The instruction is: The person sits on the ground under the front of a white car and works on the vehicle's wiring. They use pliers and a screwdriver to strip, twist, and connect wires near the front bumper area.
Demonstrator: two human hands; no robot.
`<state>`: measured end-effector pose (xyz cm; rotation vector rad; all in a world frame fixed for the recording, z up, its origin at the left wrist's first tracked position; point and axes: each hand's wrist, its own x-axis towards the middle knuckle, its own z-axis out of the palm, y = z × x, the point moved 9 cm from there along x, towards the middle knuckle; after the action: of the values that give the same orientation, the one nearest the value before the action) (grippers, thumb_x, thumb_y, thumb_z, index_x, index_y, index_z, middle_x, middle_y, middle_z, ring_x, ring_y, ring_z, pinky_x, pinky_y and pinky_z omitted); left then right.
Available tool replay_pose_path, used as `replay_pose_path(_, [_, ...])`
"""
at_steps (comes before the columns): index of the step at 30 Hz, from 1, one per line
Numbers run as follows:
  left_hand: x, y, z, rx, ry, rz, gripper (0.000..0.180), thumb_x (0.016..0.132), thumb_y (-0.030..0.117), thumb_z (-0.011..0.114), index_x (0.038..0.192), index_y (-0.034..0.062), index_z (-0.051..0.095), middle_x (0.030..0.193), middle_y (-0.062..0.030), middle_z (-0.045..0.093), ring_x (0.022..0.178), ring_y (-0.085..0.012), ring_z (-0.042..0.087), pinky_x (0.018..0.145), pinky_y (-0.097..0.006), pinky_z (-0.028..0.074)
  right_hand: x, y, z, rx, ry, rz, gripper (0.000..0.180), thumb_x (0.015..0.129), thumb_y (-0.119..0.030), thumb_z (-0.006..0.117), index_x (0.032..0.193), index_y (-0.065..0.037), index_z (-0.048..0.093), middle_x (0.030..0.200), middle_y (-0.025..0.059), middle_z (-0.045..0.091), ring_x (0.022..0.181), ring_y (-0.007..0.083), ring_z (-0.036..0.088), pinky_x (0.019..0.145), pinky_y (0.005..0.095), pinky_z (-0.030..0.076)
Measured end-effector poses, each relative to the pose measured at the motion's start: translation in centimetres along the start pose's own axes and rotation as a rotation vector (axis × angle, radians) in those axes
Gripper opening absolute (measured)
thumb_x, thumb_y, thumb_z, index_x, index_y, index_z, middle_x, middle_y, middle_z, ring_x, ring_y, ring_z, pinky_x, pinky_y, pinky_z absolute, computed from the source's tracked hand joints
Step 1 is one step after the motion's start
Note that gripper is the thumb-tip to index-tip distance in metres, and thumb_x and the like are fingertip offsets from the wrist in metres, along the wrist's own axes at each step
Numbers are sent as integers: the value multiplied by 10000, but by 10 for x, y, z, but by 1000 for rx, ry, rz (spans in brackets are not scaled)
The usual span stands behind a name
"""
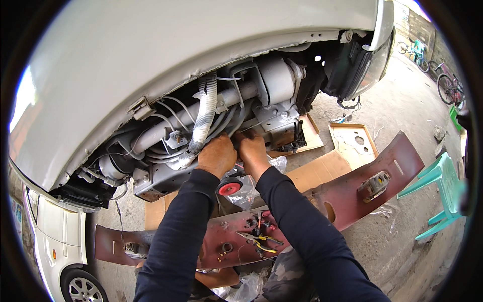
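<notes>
Left hand (219, 154) and right hand (252, 151) are working close together, apparently handling grey cables (242, 117) just above them; hidden fingertips are leaving grip undetermined. Continuing is seemingly calling for careful fingertip control.

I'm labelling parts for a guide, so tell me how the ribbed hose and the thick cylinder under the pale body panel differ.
The ribbed hose is ridged; the thick cylinder looks smooth. The hose is long, slim and curved, the cylinder short and fat. The hose runs down beside the left hand; the cylinder sits higher, to its right. Both are pale and sit below the body panel's edge.
</notes>
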<state>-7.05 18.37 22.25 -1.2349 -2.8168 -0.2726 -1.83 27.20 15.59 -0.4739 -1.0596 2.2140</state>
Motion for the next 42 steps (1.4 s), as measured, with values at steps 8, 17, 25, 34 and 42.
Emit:
replay_pose_path(8, [-1, 7, -10, 19, -55, -56, 320, 901, 213, 618, 1092, -38, 676, 1067, -281, 737, 1033, -427, 725, 939, -490, 568, -2, 29, 8, 340, -177, 462, 156, 981, -192, 587, 861, -107, 641, 738, 29, 615, 554, 162, 509, 496, 319, 368])
replay_pose_path(17, [-6, 39, -26, 305, -62, -99, 224, 924, 141, 640, 1063, 12, 759, 1073, -199, 766, 1023, -359, 754, 862, -446, 616, -1, 45, 11, 484, -214, 396, 227, 1015, -79, 481, 1028, -2, 694, 877, 41, 695, 738, 144, 643, 669, 262, 496])
replay_pose_path(25, [2, 43, -28, 334, -158, 25, 291, 806, 114, 798, 1057, -20, 740, 1072, -209, 760, 1030, -361, 750, 856, -433, 621, 16, 52, 4, 355, -324, 207, 180, 937, -66, 572, 1012, 18, 712, 878, 104, 688, 702, 190, 630, 570, 323, 416])
replay_pose_path(34, [-27, 43, -33, 358, 234, -21, 250, 835, 94, 738, 1049, -3, 653, 1090, -200, 656, 1010, -357, 718, 797, -427, 622, -27, -33, 13, -791, -282, -828, 334, 723, 28, 719, 1049, -41, 744, 1118, 220, 706, 1029, 412, 675, 813, 424, 555])
replay_pose_path(42, [-55, 19, -34, 152, 461, 198, 170, 875, 46, 594, 1040, 11, 613, 1057, -157, 616, 952, -357, 686, 799, -443, 579, -12, 14, 2, -19, -189, 160, 248, 918, -65, 634, 1115, 60, 716, 925, 97, 700, 565, 136, 550, 494, 267, 397])
